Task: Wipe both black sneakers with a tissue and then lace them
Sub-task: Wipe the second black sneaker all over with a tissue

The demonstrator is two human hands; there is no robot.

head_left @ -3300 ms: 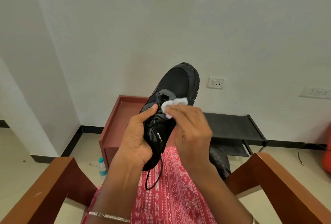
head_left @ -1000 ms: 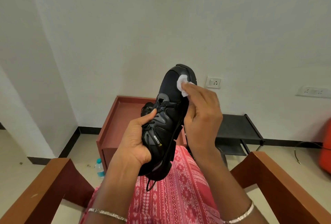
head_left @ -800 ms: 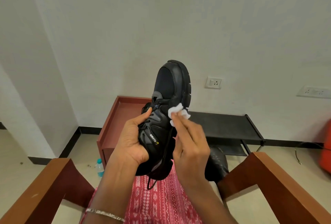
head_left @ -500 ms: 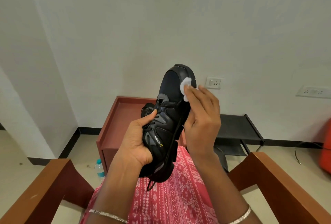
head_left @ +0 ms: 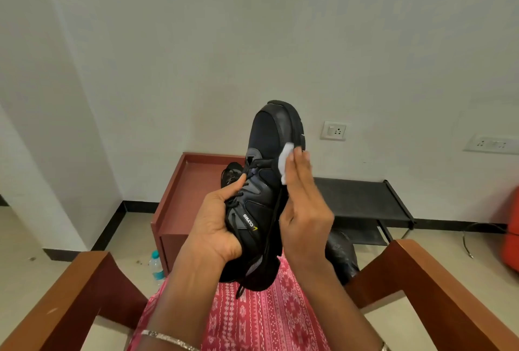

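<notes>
Since half a sec ago the tissue (head_left: pixel 286 164) has slid down from near the toe to the mid side of the sneaker (head_left: pixel 264 190), just above the sole edge, & the R hand (head_left: pixel 304 210) came down w/ it. Nearest: red patterned cloth (head_left: pixel 266 322) over the lap, btwn two wooden chair arms (head_left: pixel 438 291). Above that the L hand (head_left: pixel 216 227) grips the sneaker round its heel half, thumb up over the laces, the other fingers wrapped behind, out of view; toe points up & away. R hand's fingers (head_left: pixel 302 171) lie straight & together, pressing the tissue flat on the shoe's side, not clenched round it; thumb hidden, so can't tell if it helps pin the tissue. A loose lace (head_left: pixel 271 227) hangs down past the heel. To do this step well, imo: firm L grip so the shoe doesn't twist under pressure, long strokes toe to heel, then turn the shoe for the other side, tongue & sole rim; refold the tissue once a face looks dirty; keep the lace out of the wiping path. Further off the 2nd sneaker (head_left: pixel 231 175) sits on a low red-brown table (head_left: pixel 196 179), not in hand, so wiping is prob. under half done, lacing left for later. Beyond: black rack (head_left: pixel 362 199) by the wall.
</notes>
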